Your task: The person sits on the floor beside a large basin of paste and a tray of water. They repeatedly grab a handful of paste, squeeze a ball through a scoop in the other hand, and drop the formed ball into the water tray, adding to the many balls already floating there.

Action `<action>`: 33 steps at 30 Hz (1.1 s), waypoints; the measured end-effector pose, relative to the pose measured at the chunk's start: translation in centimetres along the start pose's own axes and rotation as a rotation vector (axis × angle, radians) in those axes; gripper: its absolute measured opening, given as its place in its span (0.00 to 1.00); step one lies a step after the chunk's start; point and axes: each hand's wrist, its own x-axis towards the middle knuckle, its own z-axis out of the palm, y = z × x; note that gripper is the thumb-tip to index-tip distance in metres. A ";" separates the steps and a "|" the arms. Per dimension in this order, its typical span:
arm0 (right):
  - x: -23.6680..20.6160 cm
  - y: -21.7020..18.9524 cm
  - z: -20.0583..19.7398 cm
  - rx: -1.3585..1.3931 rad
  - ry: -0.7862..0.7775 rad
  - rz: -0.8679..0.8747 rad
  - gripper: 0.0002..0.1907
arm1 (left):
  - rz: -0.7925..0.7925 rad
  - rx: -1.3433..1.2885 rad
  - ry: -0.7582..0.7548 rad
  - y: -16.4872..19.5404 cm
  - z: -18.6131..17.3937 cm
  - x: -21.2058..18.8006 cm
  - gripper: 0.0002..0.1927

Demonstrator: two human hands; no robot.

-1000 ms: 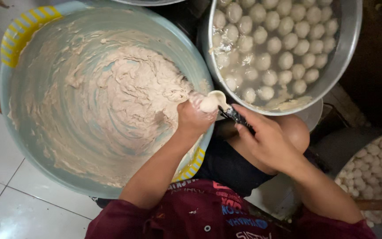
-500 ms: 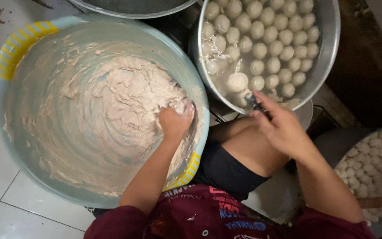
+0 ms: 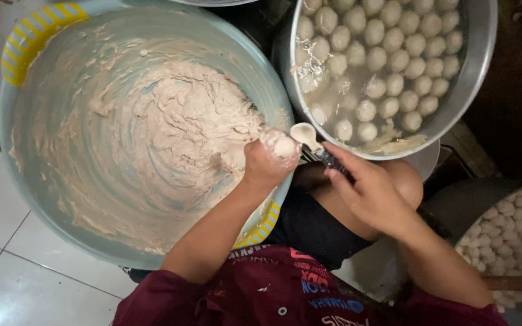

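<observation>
My left hand (image 3: pixel 267 162) is clenched over the right rim of a big pale-blue basin (image 3: pixel 37 205), squeezing pinkish paste (image 3: pixel 176 127); a round ball of paste (image 3: pixel 285 145) bulges from the top of the fist. My right hand (image 3: pixel 373 193) holds a small spoon (image 3: pixel 305 135) by its dark handle, its bowl right beside that ball. Behind the spoon stands a metal pot (image 3: pixel 478 66) of cloudy water with several pale balls (image 3: pixel 394 66) floating in it.
The basin has yellow striped handles (image 3: pixel 28 36) and sits on a white tiled floor (image 3: pixel 7 284). My bare knee (image 3: pixel 403 178) is under the pot's edge. At the lower right another container (image 3: pixel 515 235) holds several more balls.
My left hand dipped into the paste half a second ago and has come back to the basin's rim with a fresh ball squeezed out. My right hand dropped a ball into the pot and returned the spoon.
</observation>
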 end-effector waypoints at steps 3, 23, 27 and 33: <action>0.0 -0.3 1.1 0.045 -0.034 -0.113 0.25 | -0.272 0.018 -0.210 0.6 -0.1 0.3 0.05; 4.0 4.5 -5.8 -0.446 0.392 0.067 0.24 | -0.551 0.649 0.141 -14.9 -5.4 -2.7 0.12; 4.3 3.9 -6.2 -0.457 0.426 0.072 0.19 | -0.303 0.330 -0.062 -10.5 -2.2 -3.3 0.07; 1.9 3.1 -5.2 -0.071 0.497 0.277 0.16 | 0.061 0.147 -0.044 -2.9 -0.7 0.4 0.01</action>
